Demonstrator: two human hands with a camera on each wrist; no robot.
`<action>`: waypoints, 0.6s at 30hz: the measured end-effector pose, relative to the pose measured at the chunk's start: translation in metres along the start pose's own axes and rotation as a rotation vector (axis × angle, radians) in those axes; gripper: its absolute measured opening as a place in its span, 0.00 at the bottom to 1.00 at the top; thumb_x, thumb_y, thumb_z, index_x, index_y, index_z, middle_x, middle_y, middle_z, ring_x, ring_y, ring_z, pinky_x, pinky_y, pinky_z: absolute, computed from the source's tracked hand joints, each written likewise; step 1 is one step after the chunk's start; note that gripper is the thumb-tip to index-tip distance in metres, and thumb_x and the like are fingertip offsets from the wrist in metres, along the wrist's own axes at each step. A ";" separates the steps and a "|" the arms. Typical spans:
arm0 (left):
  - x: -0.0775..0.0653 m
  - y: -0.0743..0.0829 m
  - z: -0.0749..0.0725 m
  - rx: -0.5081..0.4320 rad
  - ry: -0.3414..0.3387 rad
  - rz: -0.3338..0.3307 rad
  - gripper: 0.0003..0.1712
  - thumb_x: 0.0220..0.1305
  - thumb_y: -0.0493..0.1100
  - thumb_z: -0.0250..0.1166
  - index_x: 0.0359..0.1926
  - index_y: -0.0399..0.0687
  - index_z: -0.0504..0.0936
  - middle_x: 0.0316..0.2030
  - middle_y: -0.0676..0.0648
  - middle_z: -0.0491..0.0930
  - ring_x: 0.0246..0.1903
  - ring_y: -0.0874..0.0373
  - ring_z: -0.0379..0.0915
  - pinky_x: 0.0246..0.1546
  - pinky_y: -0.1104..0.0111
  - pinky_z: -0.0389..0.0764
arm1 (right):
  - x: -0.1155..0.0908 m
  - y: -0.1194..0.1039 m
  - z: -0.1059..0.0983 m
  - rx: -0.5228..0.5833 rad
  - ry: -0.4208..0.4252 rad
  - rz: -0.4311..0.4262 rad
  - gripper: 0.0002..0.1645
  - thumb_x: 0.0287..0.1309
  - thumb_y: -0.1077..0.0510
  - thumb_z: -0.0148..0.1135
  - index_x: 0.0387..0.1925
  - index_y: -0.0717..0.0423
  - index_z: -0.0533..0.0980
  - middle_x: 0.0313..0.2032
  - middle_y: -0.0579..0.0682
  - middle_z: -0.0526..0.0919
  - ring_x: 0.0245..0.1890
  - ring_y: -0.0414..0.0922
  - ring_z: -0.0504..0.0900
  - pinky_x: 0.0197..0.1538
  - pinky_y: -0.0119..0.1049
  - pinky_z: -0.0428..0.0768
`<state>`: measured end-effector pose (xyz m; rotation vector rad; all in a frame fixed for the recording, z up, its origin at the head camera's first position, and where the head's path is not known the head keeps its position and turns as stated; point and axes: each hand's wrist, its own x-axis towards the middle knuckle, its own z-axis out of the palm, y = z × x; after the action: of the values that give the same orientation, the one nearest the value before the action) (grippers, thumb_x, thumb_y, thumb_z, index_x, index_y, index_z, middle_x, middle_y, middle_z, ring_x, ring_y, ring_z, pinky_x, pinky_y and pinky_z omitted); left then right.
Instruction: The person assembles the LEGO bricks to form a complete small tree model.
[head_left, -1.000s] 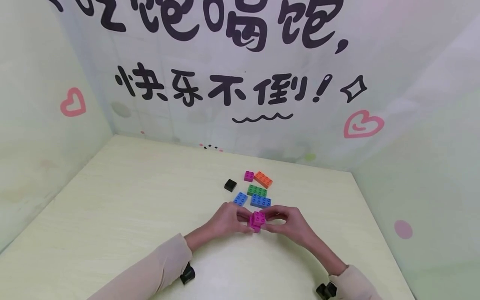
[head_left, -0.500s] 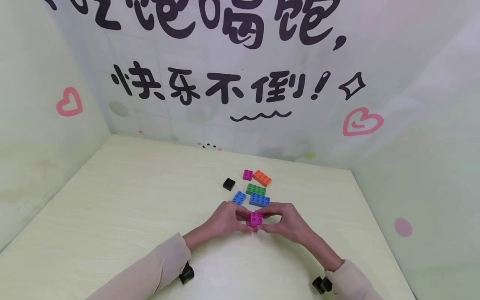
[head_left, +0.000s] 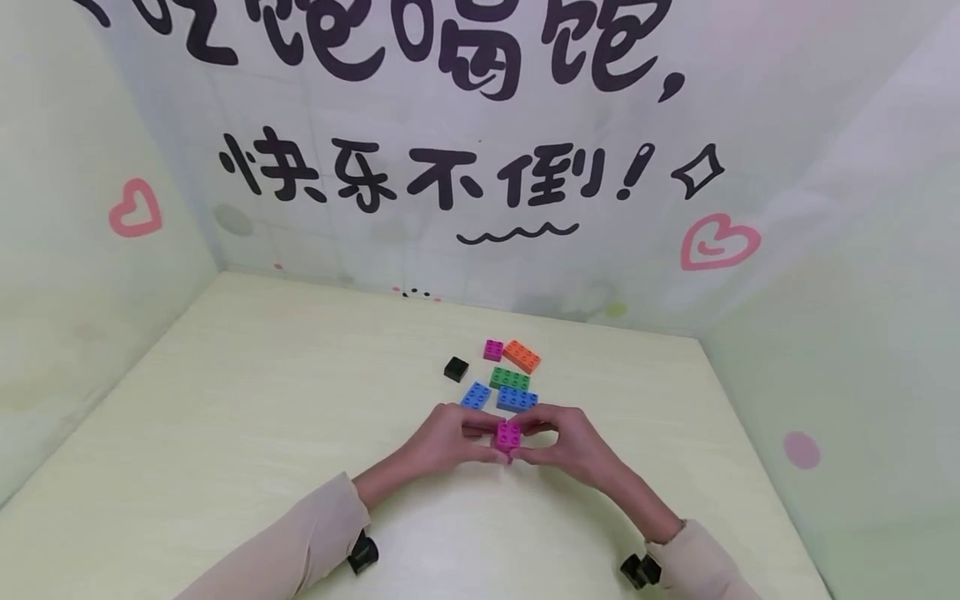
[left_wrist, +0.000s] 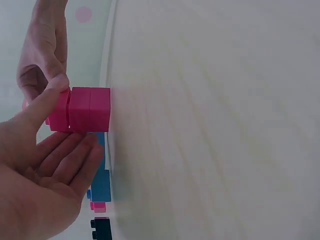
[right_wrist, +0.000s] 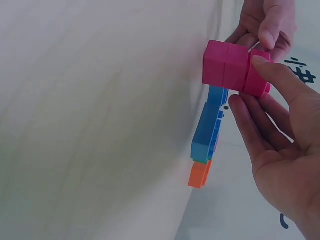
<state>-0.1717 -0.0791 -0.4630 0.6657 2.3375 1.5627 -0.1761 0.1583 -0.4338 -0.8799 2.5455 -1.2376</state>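
A short stack of magenta toy building bricks stands between my hands, low over the table. In the left wrist view, the top brick sits over the lower bricks with a thin gap at the seam. My left hand pinches the stack from the left, its thumb at the top brick. From the right, my right hand pinches the same top brick, thumb in front and fingers behind. Fingers hide parts of the stack's sides.
Just beyond the hands lie two blue bricks and a green brick. Farther back are an orange brick, a small magenta brick and a black brick. Printed walls enclose the pale table.
The top magenta brick, offset from the one below a second ago, now lines up with it. Both hands stay close at the stack. The head view has shifted slightly.
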 end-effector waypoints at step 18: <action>0.000 0.009 -0.003 -0.061 0.062 -0.057 0.19 0.53 0.46 0.76 0.48 0.53 0.88 0.40 0.57 0.86 0.40 0.63 0.83 0.39 0.72 0.81 | -0.011 0.011 0.003 0.258 0.078 0.156 0.20 0.52 0.53 0.75 0.48 0.48 0.84 0.44 0.45 0.86 0.43 0.45 0.85 0.46 0.36 0.82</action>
<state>-0.1707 -0.0788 -0.4532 0.5395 2.3205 1.6455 -0.1710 0.1678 -0.4453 -0.5767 2.3844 -1.5312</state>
